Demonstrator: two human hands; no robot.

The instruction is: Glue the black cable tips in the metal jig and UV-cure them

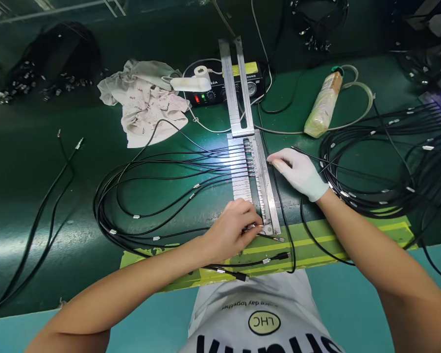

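Green surface (pixel 33 162) bearing a slotted metal fixture (pixel 239 184), coiled black cables (pixel 356 203), crumpled cloth (pixel 147 98), black control box (pixel 215 96) and bottle (pixel 324 105); yellow-green tape (pixel 389 228) lines its near edge.

The left hand (pixel 235 228) hides what sits between its fingertips. Whether the gloved right hand (pixel 297 172) holds anything is unclear. A metal frame (pixel 229 81) covers part of a black box (pixel 217 90) and its lettering. Print on the cloth (pixel 141 115) is illegibly small. The bottom edge crops the shirt (pixel 242 314).

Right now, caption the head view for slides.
Bare left hand at silver metal fixture holding black cables, white-gloved right hand alongside.
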